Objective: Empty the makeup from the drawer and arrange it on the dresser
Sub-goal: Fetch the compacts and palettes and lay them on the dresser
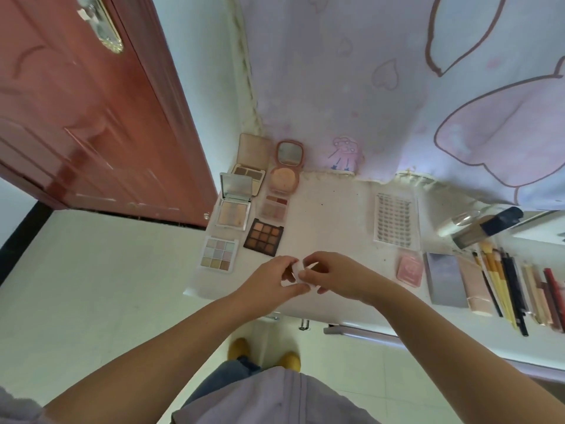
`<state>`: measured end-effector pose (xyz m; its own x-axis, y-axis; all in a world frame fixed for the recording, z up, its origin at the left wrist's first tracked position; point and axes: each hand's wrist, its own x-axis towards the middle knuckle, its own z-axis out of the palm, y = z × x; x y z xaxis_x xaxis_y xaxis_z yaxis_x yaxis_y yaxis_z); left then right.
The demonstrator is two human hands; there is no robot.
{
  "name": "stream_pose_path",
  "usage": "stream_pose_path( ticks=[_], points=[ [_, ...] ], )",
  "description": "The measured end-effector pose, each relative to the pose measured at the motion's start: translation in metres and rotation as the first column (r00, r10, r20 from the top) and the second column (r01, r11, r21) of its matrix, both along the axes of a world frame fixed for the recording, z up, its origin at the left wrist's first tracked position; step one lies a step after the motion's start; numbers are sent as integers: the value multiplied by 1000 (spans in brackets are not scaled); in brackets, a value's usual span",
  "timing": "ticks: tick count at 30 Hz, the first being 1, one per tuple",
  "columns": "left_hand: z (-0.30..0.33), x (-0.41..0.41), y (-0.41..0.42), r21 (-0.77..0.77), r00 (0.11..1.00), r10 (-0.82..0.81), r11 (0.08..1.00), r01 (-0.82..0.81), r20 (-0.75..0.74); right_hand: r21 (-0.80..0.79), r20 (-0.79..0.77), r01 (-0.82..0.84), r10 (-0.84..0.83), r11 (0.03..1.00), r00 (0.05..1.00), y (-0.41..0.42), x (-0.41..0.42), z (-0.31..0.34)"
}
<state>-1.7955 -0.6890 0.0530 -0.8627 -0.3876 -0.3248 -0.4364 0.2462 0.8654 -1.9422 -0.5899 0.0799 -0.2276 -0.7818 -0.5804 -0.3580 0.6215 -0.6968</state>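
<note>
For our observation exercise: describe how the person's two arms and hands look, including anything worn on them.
Both forearms are bare from elbow to wrist. The left hand and right hand wear no gloves, and no rings, watch or bracelet are visible. A grey-lilac sleeve edge shows at the lower left corner.

Glossy red wooden door point(91, 117); matt white dresser point(330, 209); printed cloth curtain point(382, 87)

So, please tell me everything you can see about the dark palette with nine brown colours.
The dark palette is a square, black-framed case, probably plastic, holding nine pans in brown and orange tones, three by three. It lies flat and open on the white dresser top, slightly turned, between a pastel palette and a small pink one. Neither hand touches it.
</note>
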Motion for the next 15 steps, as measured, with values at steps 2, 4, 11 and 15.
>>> stream_pose_path(
  ticks=[2, 4, 11, 15],
  points=[
    [-1, 14, -13, 132, 996, -24, 991, 12, 87, 0, 15, -62, 62, 998, 998, -3, 6, 1],
    [-3, 30, -28, 261, 985, -68, 965, 25, 156, -10, -39, -110, 110, 994, 993, -7, 7, 1],
    [-26, 52, -47, 194, 984, 85, 974, -114, 154, -65, 7, 214, -214, 975, 977, -14, 34, -36],
    [-42, 43, -40, -153, 990, -6, 988, 29, 144, -113, -163, 327, -342, 938, 926, -8, 53, -61]
  ],
)
